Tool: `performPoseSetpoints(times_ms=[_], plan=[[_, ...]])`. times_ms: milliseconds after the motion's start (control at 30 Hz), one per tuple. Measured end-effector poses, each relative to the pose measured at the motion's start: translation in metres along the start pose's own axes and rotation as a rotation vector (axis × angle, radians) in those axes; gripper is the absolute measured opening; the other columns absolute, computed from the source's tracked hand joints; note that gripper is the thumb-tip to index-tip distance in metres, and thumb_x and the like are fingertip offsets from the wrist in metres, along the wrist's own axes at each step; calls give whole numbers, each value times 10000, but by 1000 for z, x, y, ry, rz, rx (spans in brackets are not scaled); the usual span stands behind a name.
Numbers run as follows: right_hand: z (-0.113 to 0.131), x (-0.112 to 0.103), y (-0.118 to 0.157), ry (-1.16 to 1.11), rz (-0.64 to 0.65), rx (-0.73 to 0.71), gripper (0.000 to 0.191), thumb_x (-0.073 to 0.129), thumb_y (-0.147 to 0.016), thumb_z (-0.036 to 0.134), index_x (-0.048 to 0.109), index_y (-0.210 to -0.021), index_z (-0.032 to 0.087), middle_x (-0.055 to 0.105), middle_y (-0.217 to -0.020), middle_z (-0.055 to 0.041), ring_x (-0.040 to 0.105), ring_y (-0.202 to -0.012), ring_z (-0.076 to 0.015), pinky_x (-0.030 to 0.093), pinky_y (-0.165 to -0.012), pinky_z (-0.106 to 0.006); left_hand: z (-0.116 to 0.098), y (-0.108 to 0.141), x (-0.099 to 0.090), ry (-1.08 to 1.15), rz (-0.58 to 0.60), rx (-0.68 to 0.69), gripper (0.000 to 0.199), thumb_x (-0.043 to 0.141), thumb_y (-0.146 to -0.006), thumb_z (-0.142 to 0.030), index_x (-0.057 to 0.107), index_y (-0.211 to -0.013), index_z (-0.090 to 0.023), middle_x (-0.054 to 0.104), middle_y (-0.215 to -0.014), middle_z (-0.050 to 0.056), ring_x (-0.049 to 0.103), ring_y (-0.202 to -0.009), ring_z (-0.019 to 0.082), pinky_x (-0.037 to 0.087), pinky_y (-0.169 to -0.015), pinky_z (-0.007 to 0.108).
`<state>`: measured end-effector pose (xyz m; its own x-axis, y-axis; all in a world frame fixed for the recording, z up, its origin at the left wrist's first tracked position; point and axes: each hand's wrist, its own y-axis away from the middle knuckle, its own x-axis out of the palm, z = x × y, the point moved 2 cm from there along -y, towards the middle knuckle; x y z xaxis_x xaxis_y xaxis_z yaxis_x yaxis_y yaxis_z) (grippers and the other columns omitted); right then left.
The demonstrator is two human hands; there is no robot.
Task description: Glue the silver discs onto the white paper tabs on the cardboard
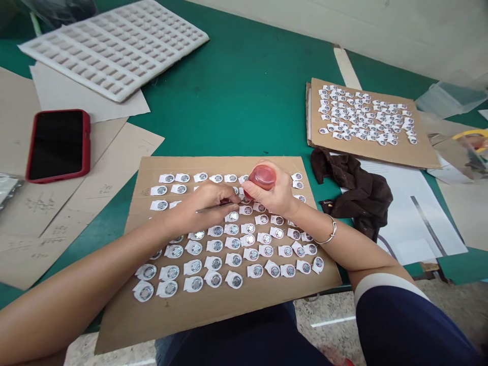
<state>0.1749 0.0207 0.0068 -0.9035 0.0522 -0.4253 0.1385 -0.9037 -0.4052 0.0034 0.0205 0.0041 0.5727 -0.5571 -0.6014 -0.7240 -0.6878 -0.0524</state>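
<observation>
My left hand [204, 206] is closed on a thin metal tool, which looks like tweezers [213, 207], held low over the cardboard sheet [190, 317]. My right hand [281, 190] grips a red, rounded, translucent bottle [263, 176], its lower end hidden by the fingers. Both hands' fingertips come close together above the far middle of the sheet. Rows of small round metal pieces on white tabs, such as one metal piece [234, 279] near the front, cover the sheet. Several pieces lie hidden under my hands and forearms.
A second cardboard sheet [427, 145] with similar pieces lies at the back right, by a dark brown cloth [354, 188]. On the left are a phone in a red case [57, 145] and a white gridded tray [118, 48]. A clear plastic container [450, 96] stands far right.
</observation>
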Motion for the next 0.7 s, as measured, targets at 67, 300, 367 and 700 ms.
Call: performPoseSetpoints(times_ms=[67,300,367,700], plan=[[-5,-3,-6,-72,-5,100,286,619,-717,473,486,-711,220,544,-615,19,530,-555,-123,468,-542,-302,1,0,1,32,-5,-58,151,520,-814,-237,648,-819,-158,650,-700,7,563,-566,92,414,-502,205],[-40,-43,-47,-400,-218,284,376,348,-837,590,400,-786,221,420,-534,48,513,-373,-114,278,-292,-224,-3,-1,-5,138,-101,-219,134,573,-784,-269,657,-831,-177,677,-836,42,615,-693,130,484,-567,229],[-42,-52,-58,-363,-190,220,396,295,-847,601,414,-830,223,433,-572,44,542,-409,-105,271,-310,-205,-8,-4,-12,120,-187,-204,131,583,-780,-274,656,-839,-183,679,-851,40,612,-702,128,476,-566,223],[-27,-30,-59,-306,-106,199,394,332,-852,578,455,-812,206,466,-547,37,574,-439,-119,302,-318,-209,-4,-9,-9,-93,-216,-161,146,566,-787,-276,662,-829,-174,687,-786,30,602,-648,123,443,-539,219]])
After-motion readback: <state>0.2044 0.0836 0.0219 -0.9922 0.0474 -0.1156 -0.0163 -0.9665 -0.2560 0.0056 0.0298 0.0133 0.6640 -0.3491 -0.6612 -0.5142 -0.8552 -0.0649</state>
